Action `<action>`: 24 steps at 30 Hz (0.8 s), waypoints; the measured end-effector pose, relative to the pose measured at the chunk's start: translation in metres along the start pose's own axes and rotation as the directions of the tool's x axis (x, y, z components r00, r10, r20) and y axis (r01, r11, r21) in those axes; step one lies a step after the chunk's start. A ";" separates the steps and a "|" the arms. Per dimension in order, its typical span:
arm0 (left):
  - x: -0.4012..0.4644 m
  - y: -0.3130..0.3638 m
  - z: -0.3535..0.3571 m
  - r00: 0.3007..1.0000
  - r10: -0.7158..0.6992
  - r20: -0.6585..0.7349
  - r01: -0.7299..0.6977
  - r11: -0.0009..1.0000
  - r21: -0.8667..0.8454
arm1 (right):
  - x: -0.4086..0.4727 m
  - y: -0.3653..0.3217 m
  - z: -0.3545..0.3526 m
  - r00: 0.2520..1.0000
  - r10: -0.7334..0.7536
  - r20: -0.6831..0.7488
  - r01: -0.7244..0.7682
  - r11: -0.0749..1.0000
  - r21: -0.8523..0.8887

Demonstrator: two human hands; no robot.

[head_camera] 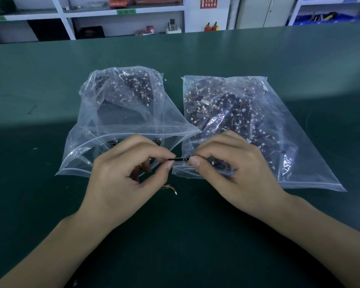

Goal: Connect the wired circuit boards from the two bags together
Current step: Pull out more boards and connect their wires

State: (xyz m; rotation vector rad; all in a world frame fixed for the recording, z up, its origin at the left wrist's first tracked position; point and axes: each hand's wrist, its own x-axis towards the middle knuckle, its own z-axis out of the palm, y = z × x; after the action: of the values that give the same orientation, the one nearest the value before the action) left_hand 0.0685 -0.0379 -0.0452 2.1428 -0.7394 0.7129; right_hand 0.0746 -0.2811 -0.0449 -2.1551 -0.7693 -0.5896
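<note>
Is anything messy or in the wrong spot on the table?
Mostly no. One little bundle of wires with a white plug lies loose on the green table, outside both bags, just under the left hand.

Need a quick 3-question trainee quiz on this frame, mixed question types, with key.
1. True or false: both the left hand and the right hand pinch the thin black part between them.
2. Which bag has its mouth gaping open: A) left bag B) right bag C) neither?
3. Fill in: a loose bundle of wires with a white connector lies on the green ____, near the left hand.

Key: 1 true; 2 A; 3 table.
</note>
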 end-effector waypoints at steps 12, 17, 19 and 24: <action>-0.003 0.012 0.007 0.993 -0.115 -0.001 0.112 0.966 -0.231 | 0.000 0.003 -0.002 0.989 -0.031 -0.146 0.041 0.997 0.064; -0.002 0.014 0.005 0.996 -0.029 -0.090 0.015 0.989 -0.145 | 0.001 0.000 -0.003 0.988 -0.086 -0.131 0.101 0.988 0.116; -0.002 0.014 0.005 0.995 -0.021 -0.095 0.007 0.990 -0.143 | 0.000 -0.001 -0.002 0.988 -0.079 -0.131 0.097 0.985 0.140; -0.002 0.014 0.005 0.997 -0.009 -0.079 -0.003 0.989 -0.151 | 0.000 -0.001 -0.001 0.989 -0.086 -0.120 0.104 0.983 0.150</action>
State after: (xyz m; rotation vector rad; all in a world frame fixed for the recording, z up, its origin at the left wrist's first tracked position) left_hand 0.0584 -0.0490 -0.0431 1.9669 -0.7242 0.7134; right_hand 0.0735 -0.2813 -0.0436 -1.9340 -0.8315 -0.6724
